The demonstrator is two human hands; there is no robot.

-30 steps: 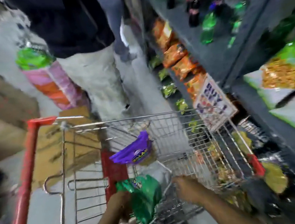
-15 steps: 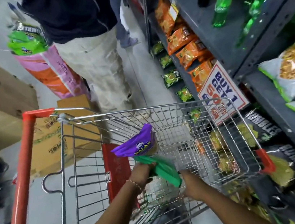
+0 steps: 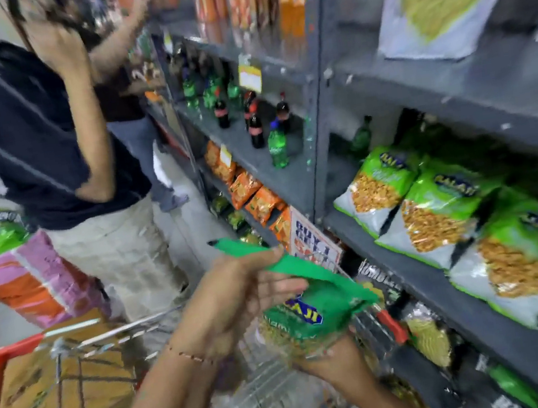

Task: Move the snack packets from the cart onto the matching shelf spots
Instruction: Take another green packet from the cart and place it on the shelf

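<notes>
A green snack packet (image 3: 314,311) with a blue logo is held above the wire cart (image 3: 82,337), which has a red handle. My left hand (image 3: 236,298) grips the packet's top flap. My right hand (image 3: 330,357) supports it from below. To the right, a grey shelf (image 3: 409,274) carries a row of green-and-white snack packets (image 3: 434,211) lying tilted. The frame is blurred by motion.
A person in a dark top and light trousers (image 3: 47,159) stands close behind the cart, beside a pink and orange sack (image 3: 29,279). Soda bottles (image 3: 256,126) and orange packets (image 3: 248,192) fill shelves further along. A promotion sign (image 3: 314,242) hangs from the shelf edge.
Both hands have lifted the green packet out of the cart and up toward the shelf on the right. My view has swung upward and right; the purple packet is out of sight.
</notes>
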